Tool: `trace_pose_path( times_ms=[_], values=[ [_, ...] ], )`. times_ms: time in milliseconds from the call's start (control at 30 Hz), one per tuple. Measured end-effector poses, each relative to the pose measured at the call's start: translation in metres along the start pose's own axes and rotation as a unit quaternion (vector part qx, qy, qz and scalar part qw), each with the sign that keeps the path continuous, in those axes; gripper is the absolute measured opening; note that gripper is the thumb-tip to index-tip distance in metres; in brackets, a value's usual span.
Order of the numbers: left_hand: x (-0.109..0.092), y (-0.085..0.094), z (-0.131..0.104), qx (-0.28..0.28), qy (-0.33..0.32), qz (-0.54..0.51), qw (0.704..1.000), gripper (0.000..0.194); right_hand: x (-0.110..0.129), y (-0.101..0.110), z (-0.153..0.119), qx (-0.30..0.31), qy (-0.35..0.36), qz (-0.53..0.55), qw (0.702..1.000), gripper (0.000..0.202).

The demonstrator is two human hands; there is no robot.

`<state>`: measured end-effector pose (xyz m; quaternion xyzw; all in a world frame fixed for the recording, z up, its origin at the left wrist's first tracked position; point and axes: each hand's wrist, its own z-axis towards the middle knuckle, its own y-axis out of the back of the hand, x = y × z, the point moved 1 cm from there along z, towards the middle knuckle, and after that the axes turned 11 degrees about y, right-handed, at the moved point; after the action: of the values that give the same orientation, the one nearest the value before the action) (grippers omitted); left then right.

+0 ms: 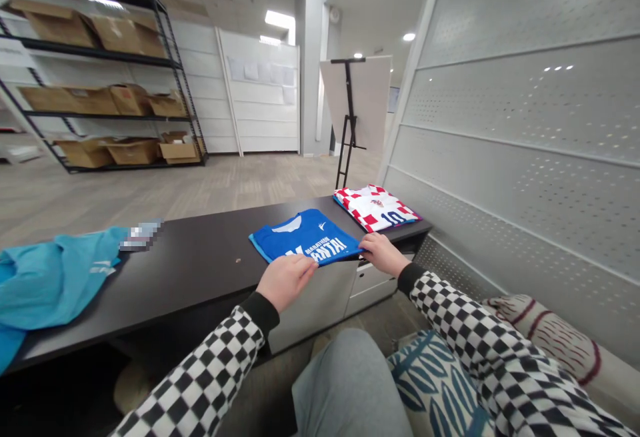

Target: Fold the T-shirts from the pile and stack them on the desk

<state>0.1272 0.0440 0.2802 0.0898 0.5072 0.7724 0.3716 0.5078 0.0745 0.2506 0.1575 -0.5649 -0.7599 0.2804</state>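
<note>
A folded blue T-shirt (300, 232) with white lettering lies on the dark tabletop, its collar facing away from me. Light blue cloth shows from under its left edge. My left hand (286, 281) grips the shirt's near edge, fingers together and thumb hidden. At the near right corner, my right hand (383, 253) pinches the same shirt between thumb and fingers. Beyond it, to the right, a red-and-white checked jersey (375, 205) with the number 10 rests folded on top of other folded cloth. A crumpled light blue shirt (55, 277) spreads over the table's left end.
The dark table (200, 263) has a drawer unit (370, 280) under its right part. A perforated panel wall (525, 90) rises on the right. Patterned cushions (440, 383) lie beside my leg. Farther back stand an easel (349, 123) and a shelf with cardboard boxes (133, 150).
</note>
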Motion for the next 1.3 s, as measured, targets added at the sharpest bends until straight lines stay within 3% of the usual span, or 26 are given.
trace_pose_path(
  times_ms=[100, 167, 233, 333, 433, 533, 633, 767, 933, 1100, 1300],
  values=[
    [-0.001, 0.03, -0.005, 0.011, -0.011, -0.025, 1.0, 0.045, 0.009, 0.022, -0.029, -0.082, -0.022, 0.061, 0.995, 0.029],
    [-0.013, 0.032, -0.013, 0.038, -0.013, -0.049, 0.998, 0.037, 0.023, 0.033, -0.045, -0.102, -0.044, 0.089, 0.99, 0.033],
    [-0.04, 0.015, -0.023, 0.063, -0.009, -0.082, 0.995, 0.039, 0.043, 0.043, -0.051, -0.086, -0.051, 0.093, 0.991, 0.033],
    [-0.101, -0.032, -0.039, 0.066, 0.042, -0.136, 0.988, 0.089, 0.083, 0.06, -0.042, -0.038, -0.054, 0.062, 0.996, 0.028],
    [-0.155, -0.07, -0.042, 0.015, 0.14, -0.186, 0.972, 0.112, 0.123, 0.084, -0.021, -0.009, -0.067, 0.008, 0.998, 0.025],
    [-0.175, -0.076, -0.025, -0.069, 0.212, -0.207, 0.953, 0.11, 0.152, 0.111, -0.004, 0.009, -0.05, -0.034, 0.998, 0.023],
    [-0.162, -0.053, -0.006, -0.103, 0.212, -0.189, 0.953, 0.084, 0.163, 0.136, 0.003, 0.016, -0.028, -0.053, 0.998, 0.019],
    [-0.13, -0.011, -0.005, -0.023, 0.153, -0.154, 0.976, 0.052, 0.157, 0.169, -0.011, 0.016, -0.019, -0.048, 0.999, 0.018],
    [-0.104, 0.047, -0.029, 0.064, 0.094, -0.052, 0.992, 0.019, 0.153, 0.204, -0.062, -0.011, -0.024, -0.032, 0.999, 0.018],
    [-0.099, 0.094, -0.038, 0.094, 0.058, -0.045, 0.993, 0.019, 0.158, 0.223, -0.106, -0.031, -0.034, -0.041, 0.998, 0.023],
    [-0.097, 0.123, -0.011, 0.121, 0.022, -0.07, 0.99, 0.025, 0.15, 0.247, -0.127, -0.058, -0.05, -0.067, 0.995, 0.028]
  ],
)
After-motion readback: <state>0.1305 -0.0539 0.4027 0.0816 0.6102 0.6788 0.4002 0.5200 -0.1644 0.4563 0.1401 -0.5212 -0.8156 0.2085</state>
